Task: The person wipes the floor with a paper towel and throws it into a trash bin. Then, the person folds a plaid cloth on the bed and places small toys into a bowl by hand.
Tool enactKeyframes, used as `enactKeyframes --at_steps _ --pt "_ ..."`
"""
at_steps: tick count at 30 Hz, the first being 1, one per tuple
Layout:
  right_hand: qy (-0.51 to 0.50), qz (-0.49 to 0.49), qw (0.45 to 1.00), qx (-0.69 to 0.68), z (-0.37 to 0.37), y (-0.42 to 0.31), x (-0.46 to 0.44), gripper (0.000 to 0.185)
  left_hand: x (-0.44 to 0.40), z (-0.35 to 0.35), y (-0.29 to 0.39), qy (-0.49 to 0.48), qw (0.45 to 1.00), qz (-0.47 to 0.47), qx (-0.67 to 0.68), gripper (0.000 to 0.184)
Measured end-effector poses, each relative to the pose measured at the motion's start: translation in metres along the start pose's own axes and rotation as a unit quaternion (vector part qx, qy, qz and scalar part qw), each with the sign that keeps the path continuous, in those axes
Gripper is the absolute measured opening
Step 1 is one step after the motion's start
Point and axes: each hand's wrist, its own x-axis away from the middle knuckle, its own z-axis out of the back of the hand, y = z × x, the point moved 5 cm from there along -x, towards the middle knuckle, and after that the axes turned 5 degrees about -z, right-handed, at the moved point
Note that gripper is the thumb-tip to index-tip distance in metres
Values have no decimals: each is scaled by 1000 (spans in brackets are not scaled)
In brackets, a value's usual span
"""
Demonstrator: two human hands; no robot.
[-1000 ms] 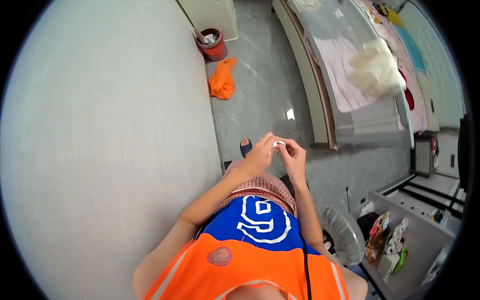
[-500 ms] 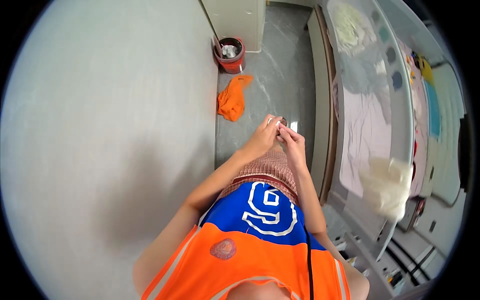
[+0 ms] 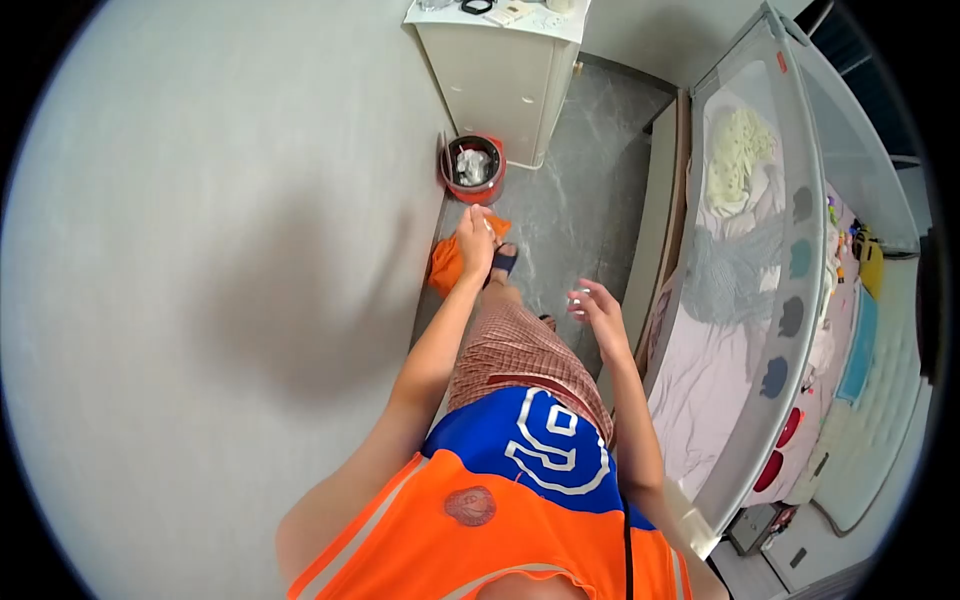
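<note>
My left hand (image 3: pixel 476 242) reaches forward above an orange plastic bag (image 3: pixel 449 266) on the floor. Its fingers are curled together around a small white thing (image 3: pixel 488 226), too small to name. Below and to the right, my right hand (image 3: pixel 598 312) is raised over the floor beside my leg. Its fingers are bent and apart, with small white spots at the fingertips that I cannot make out. Just beyond my left hand stands a red bucket (image 3: pixel 499 186) with a dark inner lining and crumpled whitish rubbish in it.
A white cabinet (image 3: pixel 492 95) with small items on top stands behind the bucket. A pale wall (image 3: pixel 200 250) runs along the left. To the right is a mesh-sided bed (image 3: pixel 720 360) with bedding. My sandalled foot (image 3: pixel 504 262) is on the grey floor (image 3: pixel 590 150).
My hands, together before, are now apart: the left has moved forward towards the bucket, the right back and down. The view has shifted, showing more of the cabinet, and one foot has stepped forward.
</note>
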Motion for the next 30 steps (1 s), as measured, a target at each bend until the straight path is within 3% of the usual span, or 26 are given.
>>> enactKeyframes --at_steps 2,3,5,6,7,9,10,11,13,14,15,18,19,21,22,23,24,27,29,30 --pt "40 -22 999 17 12 -7 -26 38 -52 -4 -17 70 997 -3 13 33" --pt "51 -26 998 9 18 -7 -35 38 -78 -5 -29 59 998 4 9 33" --pt "56 -12 998 -5 26 -11 -53 38 -134 1 -53 87 991 -7 -99 29" --pt "73 -25 997 -30 28 -13 -63 38 -167 9 -75 121 969 -123 -178 36" --pt "80 -25 996 -38 27 -16 -72 38 -197 8 -90 111 970 -124 -180 36" --pt "148 -45 986 -55 25 -22 -86 39 -243 12 -98 153 914 -130 -353 50" --pt "148 -50 987 -44 21 -26 -93 41 -263 14 -111 78 919 -28 -385 62" --pt "152 -51 986 -48 20 -29 -99 41 -275 13 -116 72 919 -28 -387 62" --pt "116 -87 989 -31 8 -39 -111 42 -288 17 -122 87 921 89 -368 65" --pt "116 -96 988 -41 6 -43 -118 42 -295 18 -125 33 919 140 -367 68" --pt "119 -102 987 -46 4 -46 -125 42 -299 18 -128 28 916 143 -373 68" --pt "158 -74 981 -86 4 -53 -139 43 -308 10 -150 -115 910 34 -397 66" --pt "158 -83 979 -102 3 -52 -144 42 -290 -17 -120 -152 905 -17 -398 64" --pt "167 -93 973 -131 0 -52 -148 41 -263 -60 -100 -228 880 15 -417 58" --pt "160 -96 975 -122 -2 -54 -149 38 -244 -85 -84 -260 892 -39 -368 54" --pt "153 -99 977 -113 -3 -56 -148 36 -222 -109 -68 -272 916 67 -288 49" --pt "163 -97 974 -124 -4 -58 -147 36 -200 -144 -22 -320 896 -8 -307 45" --pt "242 -39 956 -160 6 -73 -134 27 -163 -228 54 -415 881 -97 -206 32" --pt "293 1 955 -40 22 -86 -112 24 -137 -276 109 -470 858 -151 -140 26" --pt "333 -7 941 -63 29 -95 -95 24 -124 -295 139 -492 844 -185 -108 25"
